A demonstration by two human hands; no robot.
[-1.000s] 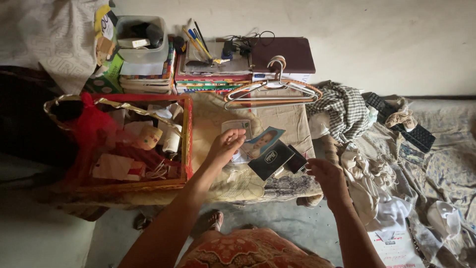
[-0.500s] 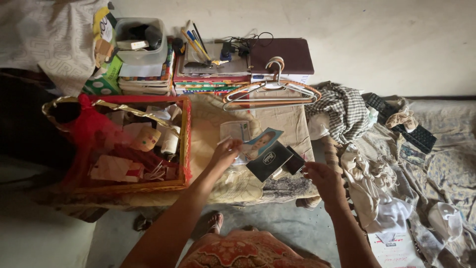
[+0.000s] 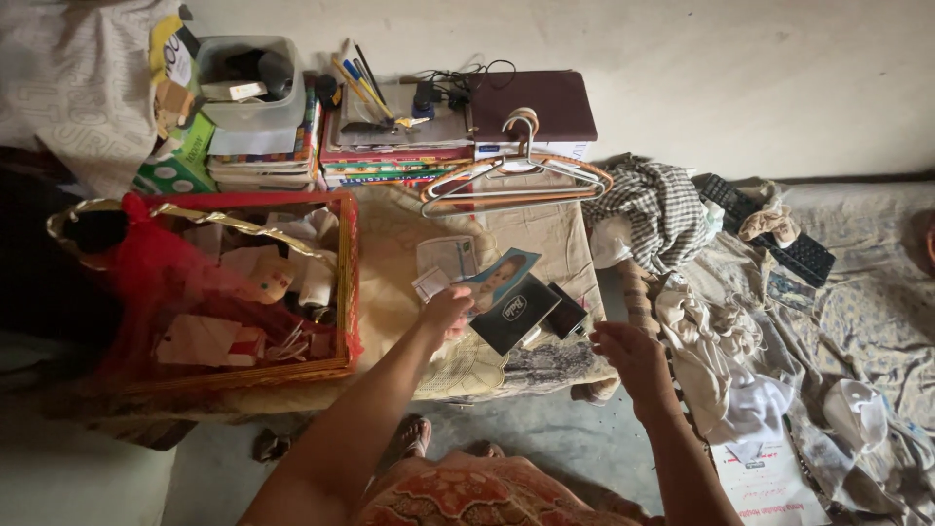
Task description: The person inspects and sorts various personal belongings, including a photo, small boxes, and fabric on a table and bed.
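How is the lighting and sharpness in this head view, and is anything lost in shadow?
Head view: dim and uneven; the back wall is brightest, the far left edge beside the red basket falls to black. The left hand and right hand are slightly soft; straight edges bow a little near the corners.

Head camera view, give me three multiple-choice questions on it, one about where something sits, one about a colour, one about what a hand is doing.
1. Where do the clothes hangers lie?
A. inside the red basket
B. by the stacked books
C. on the floor

2. What colour is the netting on the basket?
A. red
B. blue
C. white

3. What is the left hand doing?
A. resting in the lap
B. gripping a hanger
C. touching the picture card

Answers: 1 B, they lie against the book stack. 2 A, red mesh drapes its side. 3 C, its fingers meet the card's edge; the right hand hovers empty.
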